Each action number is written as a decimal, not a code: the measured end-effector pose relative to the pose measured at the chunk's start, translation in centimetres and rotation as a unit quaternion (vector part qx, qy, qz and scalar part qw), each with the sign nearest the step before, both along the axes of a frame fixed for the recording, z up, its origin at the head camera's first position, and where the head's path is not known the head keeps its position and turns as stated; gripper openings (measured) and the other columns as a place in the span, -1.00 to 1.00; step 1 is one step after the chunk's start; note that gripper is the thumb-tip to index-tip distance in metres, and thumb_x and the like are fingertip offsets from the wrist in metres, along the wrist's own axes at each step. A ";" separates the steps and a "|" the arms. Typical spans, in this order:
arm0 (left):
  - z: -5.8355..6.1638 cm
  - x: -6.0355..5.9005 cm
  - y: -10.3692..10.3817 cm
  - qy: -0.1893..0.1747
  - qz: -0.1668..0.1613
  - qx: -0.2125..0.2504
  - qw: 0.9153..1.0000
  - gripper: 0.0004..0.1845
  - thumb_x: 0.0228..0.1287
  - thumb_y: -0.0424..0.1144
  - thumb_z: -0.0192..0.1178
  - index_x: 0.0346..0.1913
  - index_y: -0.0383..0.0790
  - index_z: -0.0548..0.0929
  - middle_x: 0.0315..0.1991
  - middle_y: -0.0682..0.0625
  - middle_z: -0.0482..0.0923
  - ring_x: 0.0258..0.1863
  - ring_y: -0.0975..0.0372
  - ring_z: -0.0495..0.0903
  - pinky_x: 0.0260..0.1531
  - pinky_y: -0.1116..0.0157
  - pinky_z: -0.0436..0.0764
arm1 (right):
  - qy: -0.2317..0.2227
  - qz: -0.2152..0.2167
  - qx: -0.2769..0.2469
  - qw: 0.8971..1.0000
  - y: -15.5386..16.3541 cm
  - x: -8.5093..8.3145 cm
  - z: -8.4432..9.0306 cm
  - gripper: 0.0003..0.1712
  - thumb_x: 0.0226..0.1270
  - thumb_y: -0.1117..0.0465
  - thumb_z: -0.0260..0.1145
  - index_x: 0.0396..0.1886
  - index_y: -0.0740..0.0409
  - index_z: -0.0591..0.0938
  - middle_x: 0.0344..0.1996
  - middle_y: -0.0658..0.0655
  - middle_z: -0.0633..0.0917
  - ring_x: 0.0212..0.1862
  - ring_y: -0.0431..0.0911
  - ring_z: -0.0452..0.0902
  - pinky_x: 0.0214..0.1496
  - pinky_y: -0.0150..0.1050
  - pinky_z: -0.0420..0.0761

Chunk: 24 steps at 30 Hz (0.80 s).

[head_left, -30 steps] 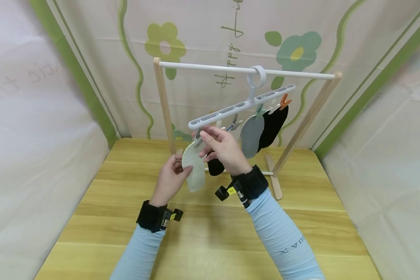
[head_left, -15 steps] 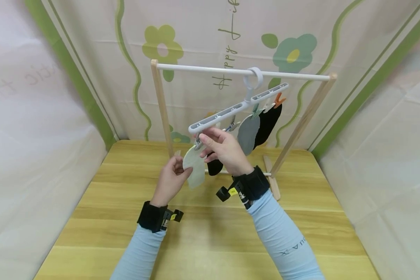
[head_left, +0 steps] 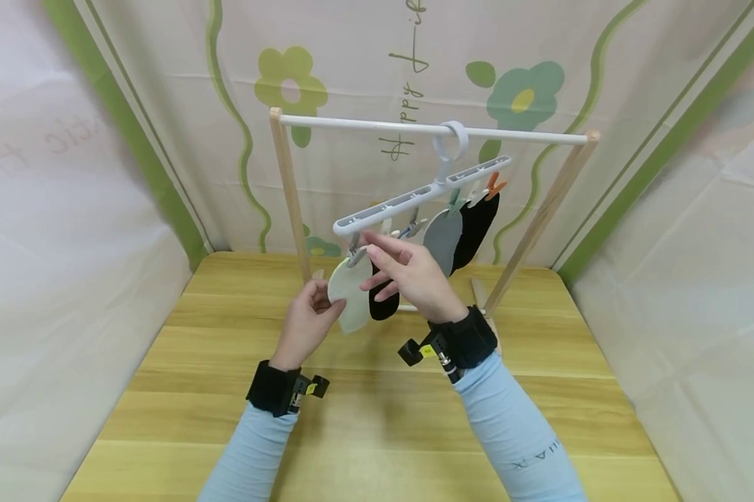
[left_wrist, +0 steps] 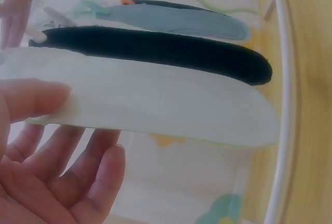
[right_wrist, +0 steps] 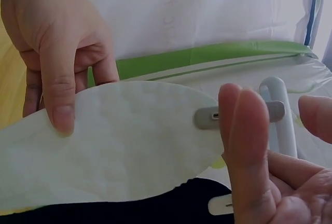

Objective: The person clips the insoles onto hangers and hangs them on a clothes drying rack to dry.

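A pale insole [head_left: 349,296] hangs from a grey clothespin [head_left: 356,252] at the near end of a white clip hanger [head_left: 383,210]. My left hand [head_left: 307,317] pinches the insole's left edge, thumb on its face and fingers behind. My right hand [head_left: 417,275] is beside the clothespin, its thumb apart from its fingers. In the right wrist view its fingers [right_wrist: 246,130] overlap part of the grey clothespin [right_wrist: 207,119]. Right behind the pale insole hangs a black insole [left_wrist: 155,50], held by a white clothespin [right_wrist: 222,205].
Farther along the hanger hang a grey insole [head_left: 442,240] and another black insole [head_left: 479,226], near green and orange clothespins [head_left: 494,187]. The hanger's ring hooks over the white bar [head_left: 364,125] of a wooden rack [head_left: 543,216] on the wooden table [head_left: 377,432].
My right hand has shifted right, and its fingers have spread off the grey clothespin. The hanger has turned slightly. My left hand keeps its pinch on the pale insole.
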<state>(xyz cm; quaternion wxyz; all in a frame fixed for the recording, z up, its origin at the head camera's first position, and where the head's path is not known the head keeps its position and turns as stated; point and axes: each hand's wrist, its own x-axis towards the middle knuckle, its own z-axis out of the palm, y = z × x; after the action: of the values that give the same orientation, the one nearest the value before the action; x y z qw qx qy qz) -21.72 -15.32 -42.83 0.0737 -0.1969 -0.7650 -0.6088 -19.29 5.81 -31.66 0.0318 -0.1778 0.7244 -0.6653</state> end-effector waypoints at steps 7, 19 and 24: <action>0.3 0.3 -0.2 -0.010 0.001 0.006 1.000 -0.70 0.32 -0.34 0.31 0.05 -0.31 0.52 -0.04 -0.18 0.66 -0.09 0.06 0.66 -0.07 0.20 0.65 | 0.046 -0.015 0.040 0.998 1.5 2.0 0.2 -0.39 0.51 0.03 0.20 0.47 0.07 0.35 0.31 0.05 0.52 -0.22 0.12 0.71 -0.32 0.01 0.70; 2.2 1.3 0.0 -0.022 0.007 -0.014 1.000 -0.66 0.33 -0.47 0.24 0.12 -0.47 0.48 0.03 -0.33 0.61 -0.06 -0.06 0.62 -0.07 0.23 0.63 | 0.104 -0.089 0.095 0.986 5.0 4.8 -0.4 -0.50 0.50 0.05 0.22 0.38 0.03 0.49 0.19 0.05 0.61 -0.30 0.07 0.71 -0.35 -0.08 0.71; 0.4 0.0 -0.3 -0.017 0.004 -0.006 1.000 -0.63 0.34 -0.39 0.28 0.16 -0.38 0.50 0.03 -0.27 0.62 -0.06 0.00 0.62 -0.06 0.25 0.62 | 0.132 -0.124 0.115 0.977 6.4 5.7 -0.9 -0.53 0.51 0.16 0.22 0.35 0.09 0.50 0.18 0.10 0.62 -0.32 -0.01 0.72 -0.36 -0.17 0.71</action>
<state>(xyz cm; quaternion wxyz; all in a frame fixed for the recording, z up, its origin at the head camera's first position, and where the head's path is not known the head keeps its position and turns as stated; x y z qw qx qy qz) -21.68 -15.61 -42.48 0.0624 -0.1838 -0.7705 -0.6072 -13.55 12.23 -32.53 -0.1269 -0.1676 0.8101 -0.5473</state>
